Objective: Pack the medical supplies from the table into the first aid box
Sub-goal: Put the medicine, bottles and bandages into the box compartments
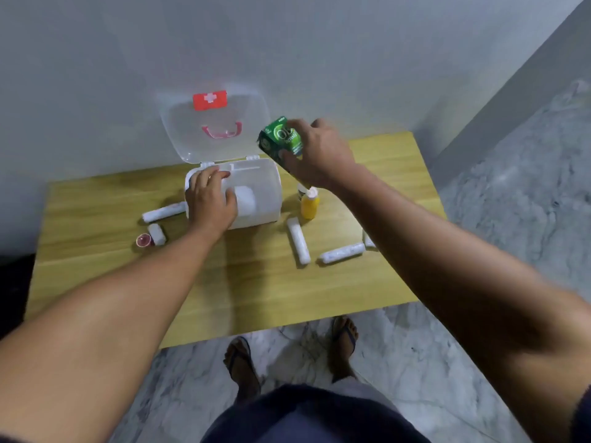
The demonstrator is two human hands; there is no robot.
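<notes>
Right hand (319, 155) grasps green carton (281, 140) by its sides, tilted, above the right far corner of the open first aid box (256, 187). Carton likely light, stiff, crushable: hold by edges. Left hand (209, 199) rests flat on the box's left rim, gripping nothing.

White first aid box (256, 199) stands open, lid (214, 123) upright. Green carton (281, 139) is tilted above its right rim. White rolls (298, 239) and yellow bottle (309, 204) lie alongside.

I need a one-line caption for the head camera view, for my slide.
Right hand holds a green carton above the open first aid box; left hand steadies the box.
</notes>
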